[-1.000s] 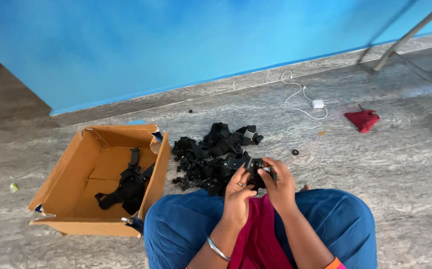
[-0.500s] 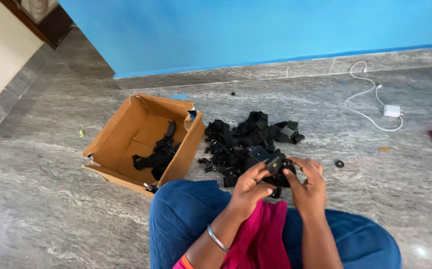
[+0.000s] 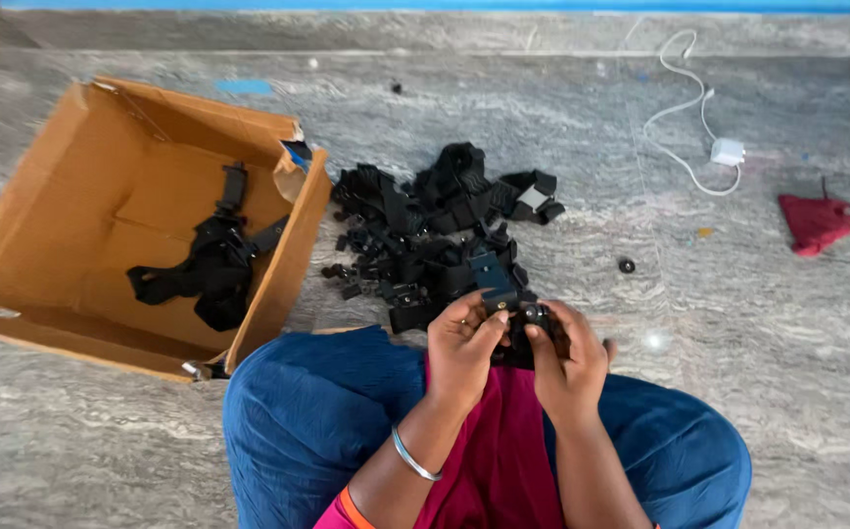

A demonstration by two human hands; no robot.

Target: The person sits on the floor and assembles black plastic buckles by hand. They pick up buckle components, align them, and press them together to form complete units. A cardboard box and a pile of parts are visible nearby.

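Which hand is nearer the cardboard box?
Left. The left hand is just right of the cardboard box; the right hand is farther right, beyond it.

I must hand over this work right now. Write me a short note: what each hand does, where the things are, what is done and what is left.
Left hand and right hand: both grip one small black strap piece above the lap.
Pile of black straps: on the floor, just in front of the knees.
Cardboard box: on the left, open, with one black strap bundle inside.
Done: one bundle is in the box.
Left: the piece in hand and the whole pile are outside the box.
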